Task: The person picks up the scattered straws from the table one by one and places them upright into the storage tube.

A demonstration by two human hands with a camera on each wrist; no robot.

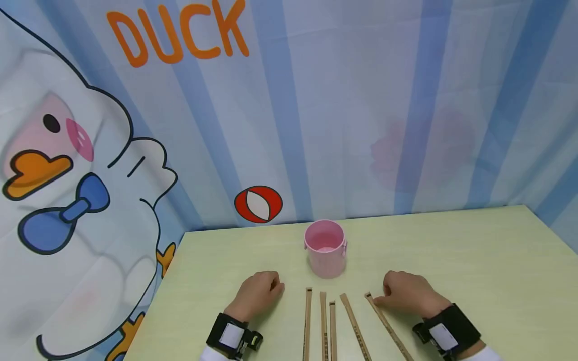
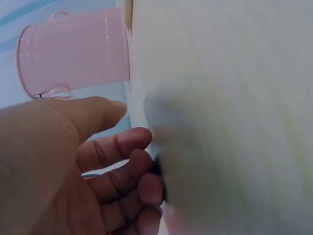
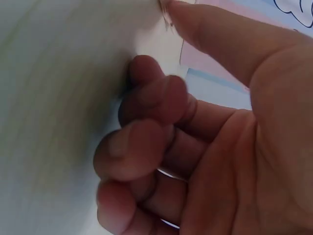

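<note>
Five slim wooden sticks point(image 1: 333, 328) lie on the pale table point(image 1: 487, 250) in front of the person, three nearly straight and two slanting. The right hand point(image 1: 411, 292) rests beside the rightmost stick point(image 1: 389, 328), its thumb touching the far end, fingers loosely bent and gripping nothing that I can see. The left hand point(image 1: 258, 293) lies relaxed and holds nothing, just left of the row. Beyond the sticks, between the hands, stands one upright pink bucket point(image 1: 327, 263). Each wrist wears a black strap point(image 1: 461, 321); one striped cloth point(image 1: 352, 100) with a big duck hangs behind. The sticks' near ends are cut off from view, and their tiny print is too small to read
</note>
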